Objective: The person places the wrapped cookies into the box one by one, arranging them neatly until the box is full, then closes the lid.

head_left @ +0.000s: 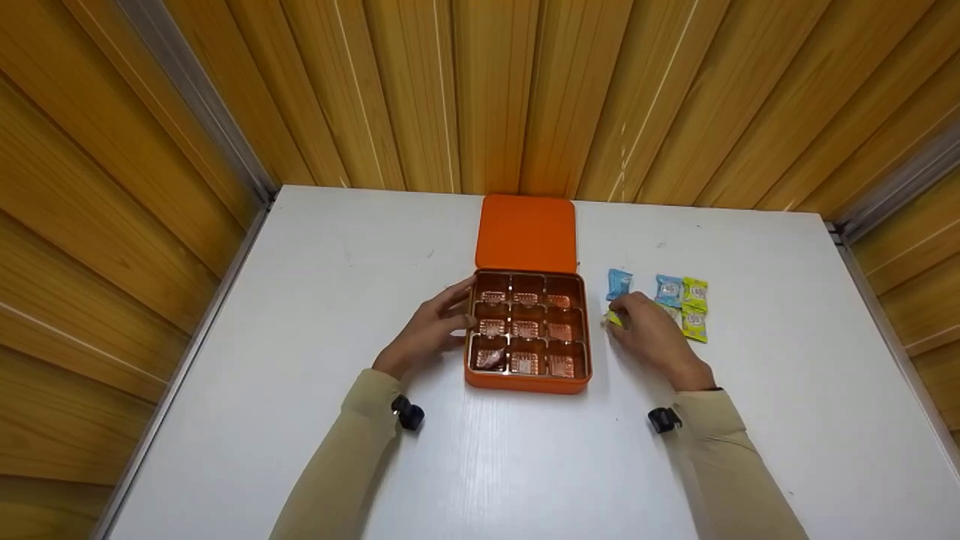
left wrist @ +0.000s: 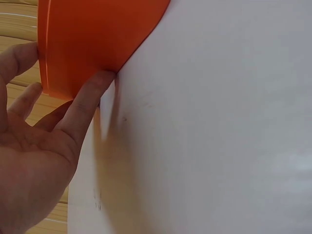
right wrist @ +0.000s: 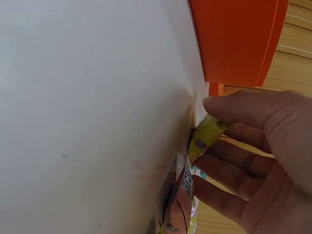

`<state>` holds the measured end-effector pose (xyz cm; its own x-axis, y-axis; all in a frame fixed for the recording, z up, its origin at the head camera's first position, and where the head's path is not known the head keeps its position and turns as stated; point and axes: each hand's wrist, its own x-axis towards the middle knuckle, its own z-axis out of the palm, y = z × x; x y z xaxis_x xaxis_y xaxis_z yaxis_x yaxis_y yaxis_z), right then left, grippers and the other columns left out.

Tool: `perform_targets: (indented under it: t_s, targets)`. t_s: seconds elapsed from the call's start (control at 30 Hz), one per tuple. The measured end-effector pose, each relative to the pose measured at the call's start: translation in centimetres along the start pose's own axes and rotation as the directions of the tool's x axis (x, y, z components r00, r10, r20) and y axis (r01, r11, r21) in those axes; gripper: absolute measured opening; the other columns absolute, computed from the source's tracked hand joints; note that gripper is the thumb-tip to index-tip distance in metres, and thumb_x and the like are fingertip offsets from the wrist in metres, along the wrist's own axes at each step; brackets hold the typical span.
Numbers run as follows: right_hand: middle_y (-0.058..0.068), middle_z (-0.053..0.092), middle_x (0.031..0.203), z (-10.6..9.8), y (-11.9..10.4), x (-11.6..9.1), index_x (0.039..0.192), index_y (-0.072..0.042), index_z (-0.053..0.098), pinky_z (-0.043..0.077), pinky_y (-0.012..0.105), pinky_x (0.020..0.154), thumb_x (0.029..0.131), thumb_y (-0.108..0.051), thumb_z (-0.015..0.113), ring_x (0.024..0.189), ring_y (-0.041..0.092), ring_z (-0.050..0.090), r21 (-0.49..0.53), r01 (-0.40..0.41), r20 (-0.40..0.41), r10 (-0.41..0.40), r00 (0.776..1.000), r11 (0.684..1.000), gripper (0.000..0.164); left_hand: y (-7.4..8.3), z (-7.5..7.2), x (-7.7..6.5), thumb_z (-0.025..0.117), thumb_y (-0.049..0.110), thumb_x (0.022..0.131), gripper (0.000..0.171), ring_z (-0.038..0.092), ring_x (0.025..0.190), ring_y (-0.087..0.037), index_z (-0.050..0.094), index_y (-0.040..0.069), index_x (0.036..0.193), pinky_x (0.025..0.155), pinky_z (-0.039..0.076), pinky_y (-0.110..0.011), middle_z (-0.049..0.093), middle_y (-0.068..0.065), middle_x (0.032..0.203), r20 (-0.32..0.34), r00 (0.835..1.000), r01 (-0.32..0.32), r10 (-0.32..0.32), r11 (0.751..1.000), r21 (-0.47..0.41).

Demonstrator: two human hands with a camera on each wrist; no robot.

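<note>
An orange tin box [head_left: 529, 385] lies open, with a divided tray of several compartments inside. In its near-left compartment sits a dark reddish, shiny thing [head_left: 491, 358], its kind unclear. My left hand [head_left: 426, 330] touches the box's left side, fingers fairly straight; the left wrist view has its thumb [left wrist: 90, 100] against the orange wall. To the right of the box, my right hand [head_left: 651, 334] pinches a small yellow-green wrapped candy [right wrist: 207, 136] between thumb and fingers, close to the table. Below that candy, a pinkish wrapped packet [right wrist: 180, 207] shows in the right wrist view.
The box's orange lid [head_left: 526, 231] lies back toward the wooden wall [head_left: 495, 97]. A blue wrapped candy [head_left: 619, 283] is just beyond my right fingers. Further right lie another blue candy [head_left: 669, 289] and yellow-green ones [head_left: 694, 324], all on the white table [head_left: 360, 262].
</note>
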<state>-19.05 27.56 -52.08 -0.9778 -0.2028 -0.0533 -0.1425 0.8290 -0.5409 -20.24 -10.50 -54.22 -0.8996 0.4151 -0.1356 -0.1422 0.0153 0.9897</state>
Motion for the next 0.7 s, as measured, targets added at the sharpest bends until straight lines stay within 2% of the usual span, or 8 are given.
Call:
perform_targets:
  t_s: [0.23, 0.53, 0.7]
  targets:
    - [0.025, 0.066, 0.117, -0.04, 0.08, 0.13, 0.121, 0.008, 0.065, 0.054, 0.056, 0.096, 0.099, -0.003, 0.069, 0.104, 0.039, 0.063, -0.004, 0.033, -0.073, -0.033, 0.997, 0.999, 0.024, 0.05, 0.02, -0.03, 0.064, 0.001, 0.1, 0.076, 0.045, 0.148, -0.033, 0.037, 0.024, 0.168, 0.101, 0.057, -0.049, 0.039, -0.006, 0.168, 0.014, 1.0, -0.008, 0.008, 1.0, 0.002]
    - [0.023, 0.069, 0.113, -0.1, 0.31, -0.02, 0.114, 0.005, 0.069, 0.054, 0.057, 0.095, 0.1, -0.004, 0.07, 0.107, 0.042, 0.066, 0.013, 0.072, -0.175, -0.068, 0.982, 0.997, 0.016, -0.04, -0.01, 0.0, 0.063, 0.003, 0.102, 0.074, 0.047, 0.146, -0.031, 0.037, 0.026, 0.168, 0.101, 0.057, -0.049, 0.04, -0.003, 0.167, 0.014, 1.0, -0.012, 0.011, 1.0, 0.013]
    - [0.022, 0.07, 0.113, -0.09, 0.29, -0.04, 0.116, 0.004, 0.07, 0.055, 0.057, 0.093, 0.101, -0.006, 0.07, 0.105, 0.04, 0.067, 0.025, 0.064, -0.191, -0.058, 0.98, 0.998, 0.017, -0.17, -0.08, 0.0, 0.063, 0.003, 0.102, 0.074, 0.049, 0.144, -0.031, 0.037, 0.026, 0.168, 0.1, 0.057, -0.049, 0.041, -0.002, 0.166, 0.014, 1.0, -0.013, 0.013, 1.0, 0.014]
